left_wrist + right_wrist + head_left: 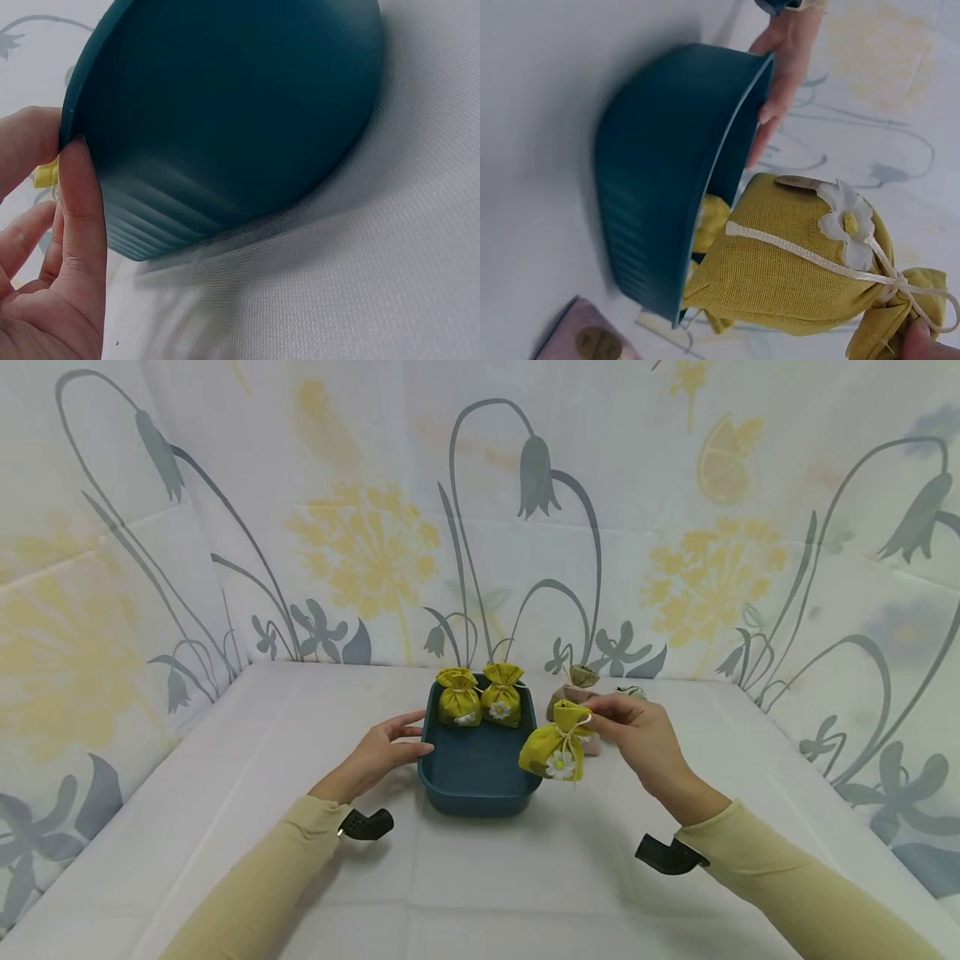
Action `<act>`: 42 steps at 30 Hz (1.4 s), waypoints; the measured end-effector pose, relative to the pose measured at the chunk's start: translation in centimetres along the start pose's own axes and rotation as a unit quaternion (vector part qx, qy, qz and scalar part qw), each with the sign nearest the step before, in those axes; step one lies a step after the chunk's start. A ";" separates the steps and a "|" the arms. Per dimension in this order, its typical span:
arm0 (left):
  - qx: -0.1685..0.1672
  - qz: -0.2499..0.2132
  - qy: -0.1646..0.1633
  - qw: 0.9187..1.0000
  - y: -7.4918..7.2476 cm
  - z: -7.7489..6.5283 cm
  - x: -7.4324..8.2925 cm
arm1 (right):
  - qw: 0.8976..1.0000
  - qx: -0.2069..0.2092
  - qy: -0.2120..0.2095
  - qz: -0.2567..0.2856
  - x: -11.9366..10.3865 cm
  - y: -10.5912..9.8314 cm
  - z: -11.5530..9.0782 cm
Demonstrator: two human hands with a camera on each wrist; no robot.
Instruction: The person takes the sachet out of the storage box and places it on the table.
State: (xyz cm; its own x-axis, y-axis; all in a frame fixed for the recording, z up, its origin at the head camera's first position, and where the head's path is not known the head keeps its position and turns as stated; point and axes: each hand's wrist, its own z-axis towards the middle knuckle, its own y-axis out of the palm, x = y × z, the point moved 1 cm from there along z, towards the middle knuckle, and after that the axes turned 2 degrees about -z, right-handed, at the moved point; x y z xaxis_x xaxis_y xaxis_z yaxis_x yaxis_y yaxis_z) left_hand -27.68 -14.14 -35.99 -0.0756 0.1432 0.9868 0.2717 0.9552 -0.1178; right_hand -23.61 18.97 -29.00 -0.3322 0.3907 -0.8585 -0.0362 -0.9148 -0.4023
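Observation:
My right hand pinches the gathered top of a yellow drawstring pouch with a white daisy on it. The pouch hangs at the right rim of a dark teal bin; in the right wrist view the yellow pouch overlaps that rim. My left hand grips the bin's left wall, thumb on one side of the rim and fingers on the other, as the left wrist view shows with the bin up close. Two more yellow pouches, a left one and a right one, stand at the bin's far end.
Behind my right hand are a brown pouch and a pink pouch, partly hidden. A greenish pouch shows just past the fingers. The white-covered table meets a flower-printed curtain at the back.

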 end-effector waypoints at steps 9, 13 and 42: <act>0.014 -0.006 0.001 1.000 -0.6 1.6 -2.1 | 1.000 0.030 0.006 -0.003 1.7 -2.2 -0.7; 0.013 0.001 0.001 1.000 -0.6 1.7 -2.3 | 0.999 0.040 0.015 -0.017 2.4 -3.2 -1.0; 0.010 -0.002 0.007 1.000 -0.6 1.5 -2.1 | 0.990 0.050 0.087 -0.097 8.6 -7.4 1.7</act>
State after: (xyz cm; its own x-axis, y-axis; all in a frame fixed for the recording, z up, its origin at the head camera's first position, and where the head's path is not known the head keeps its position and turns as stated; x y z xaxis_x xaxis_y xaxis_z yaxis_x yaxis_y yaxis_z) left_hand -29.11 -14.59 -38.16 -0.0633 0.1356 0.9887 0.2522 0.9608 -0.1157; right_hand -27.76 28.90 -32.89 -0.1422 0.5634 -0.8139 -0.1799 -0.8232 -0.5384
